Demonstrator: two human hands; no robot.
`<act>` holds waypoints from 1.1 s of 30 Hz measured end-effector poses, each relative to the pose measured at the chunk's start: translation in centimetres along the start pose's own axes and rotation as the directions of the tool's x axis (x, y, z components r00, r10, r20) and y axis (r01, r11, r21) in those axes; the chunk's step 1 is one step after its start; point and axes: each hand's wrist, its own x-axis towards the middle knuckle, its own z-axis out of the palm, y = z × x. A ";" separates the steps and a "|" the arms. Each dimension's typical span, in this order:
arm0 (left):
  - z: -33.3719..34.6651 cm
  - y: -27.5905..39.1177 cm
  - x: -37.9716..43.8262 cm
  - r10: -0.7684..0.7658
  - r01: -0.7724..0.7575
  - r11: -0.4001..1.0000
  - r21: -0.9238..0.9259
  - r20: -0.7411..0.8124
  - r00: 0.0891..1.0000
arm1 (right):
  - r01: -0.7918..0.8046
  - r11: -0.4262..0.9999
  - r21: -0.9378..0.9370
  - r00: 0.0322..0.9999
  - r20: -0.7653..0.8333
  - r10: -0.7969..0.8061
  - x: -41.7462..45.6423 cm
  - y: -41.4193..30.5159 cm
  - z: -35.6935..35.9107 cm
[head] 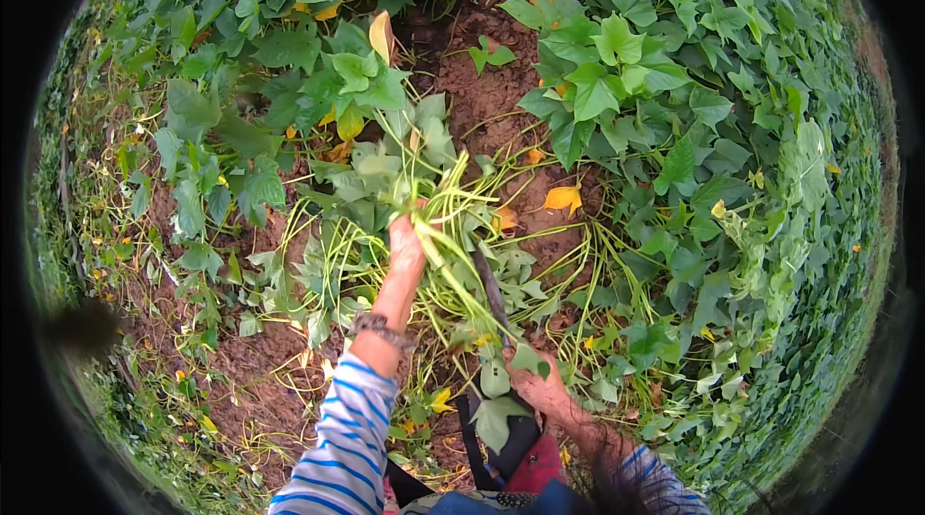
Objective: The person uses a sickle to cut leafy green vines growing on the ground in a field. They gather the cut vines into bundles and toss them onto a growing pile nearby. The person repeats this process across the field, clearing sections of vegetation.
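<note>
My left hand (407,234) is closed around a bundle of leafy green vines (433,233), its stems fanning out at the middle of the view. Below and to the right, my right hand (533,379) grips the handle end of a dark, long-bladed knife or sickle (491,287). The blade points up and left, beside the bundle's stems. Leaves partly cover my right fingers and the handle. More cut or loose-looking stems (340,262) lie just left of my left hand.
Dense lobed-leaf vines (679,96) grow ahead and on the right. Brown soil (488,81) shows ahead and at lower left, with trailing stems over it. A yellow leaf (564,198) lies right of the bundle. Red and black clothing (536,461) is close below my right hand.
</note>
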 end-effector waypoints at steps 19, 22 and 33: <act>-59.1 32.1 -49.9 0.751 0.420 -0.074 0.904 -0.227 0.621 | 0.185 0.135 -0.973 0.637 0.014 -0.771 3.2 -4.3 3.2; -59.1 33.9 -52.8 0.684 0.254 0.034 0.967 -0.208 0.699 | 0.182 -0.202 -0.962 0.494 0.267 -0.827 6.2 -6.9 6.6; -17.6 16.9 -23.2 -0.065 -0.572 -0.304 0.762 0.583 0.810 | -0.412 -0.547 -0.729 0.742 0.081 -0.666 7.2 -20.4 14.4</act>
